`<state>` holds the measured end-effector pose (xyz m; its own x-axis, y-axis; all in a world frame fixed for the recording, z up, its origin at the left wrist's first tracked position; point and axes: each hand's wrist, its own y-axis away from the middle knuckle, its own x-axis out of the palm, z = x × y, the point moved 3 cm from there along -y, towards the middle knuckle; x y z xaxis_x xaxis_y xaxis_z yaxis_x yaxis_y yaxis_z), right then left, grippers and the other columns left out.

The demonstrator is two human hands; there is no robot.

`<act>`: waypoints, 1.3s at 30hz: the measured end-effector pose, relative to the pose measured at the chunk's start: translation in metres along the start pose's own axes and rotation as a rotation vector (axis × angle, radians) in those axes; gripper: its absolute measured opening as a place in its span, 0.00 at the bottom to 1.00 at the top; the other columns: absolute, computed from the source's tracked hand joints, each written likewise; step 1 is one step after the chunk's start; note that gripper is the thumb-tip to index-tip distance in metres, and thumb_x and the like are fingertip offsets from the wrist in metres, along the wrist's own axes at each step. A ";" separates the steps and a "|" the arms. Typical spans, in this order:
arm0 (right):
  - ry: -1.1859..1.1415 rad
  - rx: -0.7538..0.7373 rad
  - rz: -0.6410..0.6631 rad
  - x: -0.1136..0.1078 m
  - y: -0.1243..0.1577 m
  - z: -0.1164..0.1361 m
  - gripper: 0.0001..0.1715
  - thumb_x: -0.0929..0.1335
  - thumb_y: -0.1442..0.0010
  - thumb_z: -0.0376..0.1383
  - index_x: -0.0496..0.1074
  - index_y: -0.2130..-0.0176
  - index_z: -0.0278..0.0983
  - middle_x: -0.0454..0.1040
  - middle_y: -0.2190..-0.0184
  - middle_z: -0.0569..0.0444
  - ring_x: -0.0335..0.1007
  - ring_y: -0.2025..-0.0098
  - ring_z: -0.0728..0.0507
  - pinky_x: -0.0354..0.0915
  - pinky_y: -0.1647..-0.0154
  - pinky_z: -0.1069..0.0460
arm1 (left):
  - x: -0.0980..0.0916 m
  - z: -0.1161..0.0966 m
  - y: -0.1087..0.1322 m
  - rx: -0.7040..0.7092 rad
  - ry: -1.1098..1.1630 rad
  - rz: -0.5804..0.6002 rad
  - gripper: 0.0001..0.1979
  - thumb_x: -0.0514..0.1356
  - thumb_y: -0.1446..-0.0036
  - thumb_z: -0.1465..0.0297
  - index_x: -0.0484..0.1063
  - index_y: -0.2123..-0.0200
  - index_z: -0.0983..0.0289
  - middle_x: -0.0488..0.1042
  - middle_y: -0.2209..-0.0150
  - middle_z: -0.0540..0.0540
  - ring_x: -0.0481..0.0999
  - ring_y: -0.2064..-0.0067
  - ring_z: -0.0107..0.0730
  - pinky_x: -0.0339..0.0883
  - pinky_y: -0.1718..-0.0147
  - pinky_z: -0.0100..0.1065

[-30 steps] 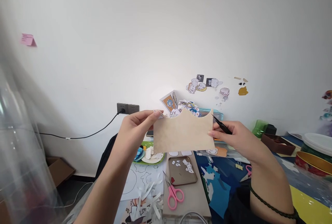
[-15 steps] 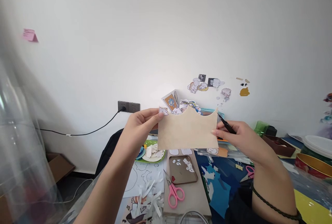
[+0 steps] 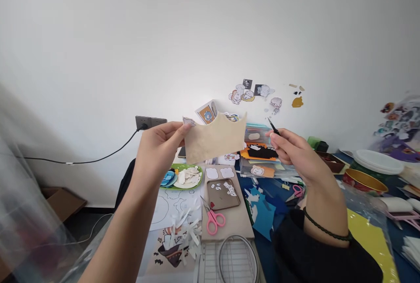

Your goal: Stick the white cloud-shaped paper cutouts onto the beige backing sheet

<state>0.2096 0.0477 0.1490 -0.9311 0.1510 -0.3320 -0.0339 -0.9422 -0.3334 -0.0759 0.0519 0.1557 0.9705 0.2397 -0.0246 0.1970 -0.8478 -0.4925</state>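
Note:
My left hand (image 3: 160,146) pinches the left edge of a tan sheet of backing paper (image 3: 215,139) with a wavy cut top, holding it up in front of the wall. A small white sticker (image 3: 189,121) shows at my left fingertips. My right hand (image 3: 293,151) is a little to the right of the sheet, apart from it, fingers closed on thin black tweezers (image 3: 273,126) that point up and left.
On the table below lie pink scissors (image 3: 214,218), a brown tray (image 3: 223,193) with sticker bits, a green plate (image 3: 181,178) of paper scraps, white paper strips (image 3: 185,230), blue cutouts (image 3: 264,211) and a clear box (image 3: 262,154). Stickers (image 3: 249,92) are on the wall; bowls (image 3: 365,180) stand at right.
My right hand has let go of the sheet's right edge and moved off with the tweezers. The left hand alone now holds the sheet, shifted left. The view has tilted downward.

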 end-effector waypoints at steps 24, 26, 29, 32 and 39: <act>0.881 0.555 -0.471 -0.097 0.076 -0.178 0.22 0.62 0.47 0.36 0.76 0.58 0.29 0.73 0.57 0.32 0.64 0.53 0.23 0.61 0.56 0.34 | 0.044 0.029 0.003 -0.244 0.065 0.400 0.14 0.61 0.51 0.58 0.71 0.70 0.64 0.73 0.73 0.49 0.70 0.71 0.28 0.59 0.72 0.27; 0.852 0.499 -0.520 -0.095 0.078 -0.168 0.24 0.62 0.46 0.39 0.75 0.56 0.27 0.71 0.55 0.30 0.61 0.51 0.21 0.57 0.53 0.31 | 0.046 0.035 0.000 -0.252 0.048 0.394 0.15 0.61 0.51 0.58 0.69 0.70 0.65 0.72 0.73 0.50 0.70 0.72 0.29 0.59 0.73 0.27; 0.692 0.320 -0.584 -0.075 0.072 -0.140 0.29 0.60 0.43 0.47 0.72 0.53 0.30 0.69 0.50 0.34 0.58 0.46 0.25 0.55 0.48 0.33 | 0.046 0.043 -0.006 -0.249 0.027 0.353 0.15 0.60 0.51 0.58 0.68 0.68 0.65 0.71 0.74 0.50 0.69 0.73 0.28 0.57 0.75 0.27; 0.366 0.156 -0.470 -0.028 0.053 -0.113 0.32 0.55 0.40 0.54 0.69 0.50 0.38 0.74 0.54 0.46 0.70 0.56 0.38 0.67 0.58 0.47 | 0.052 0.052 -0.007 -0.237 -0.009 0.372 0.15 0.58 0.50 0.57 0.68 0.68 0.65 0.70 0.73 0.50 0.68 0.73 0.28 0.57 0.75 0.27; -0.331 0.240 -0.159 0.061 0.032 -0.116 0.29 0.73 0.58 0.52 0.77 0.65 0.32 0.78 0.65 0.44 0.73 0.63 0.34 0.66 0.65 0.46 | 0.085 0.078 0.006 -0.254 -0.108 0.484 0.14 0.58 0.53 0.58 0.67 0.75 0.65 0.65 0.79 0.48 0.64 0.77 0.27 0.52 0.78 0.27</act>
<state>0.1935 0.0618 0.0154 -0.9723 0.2330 0.0203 -0.2336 -0.9636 -0.1302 -0.0032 0.1038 0.0830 0.9415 -0.1692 -0.2916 -0.2271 -0.9575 -0.1779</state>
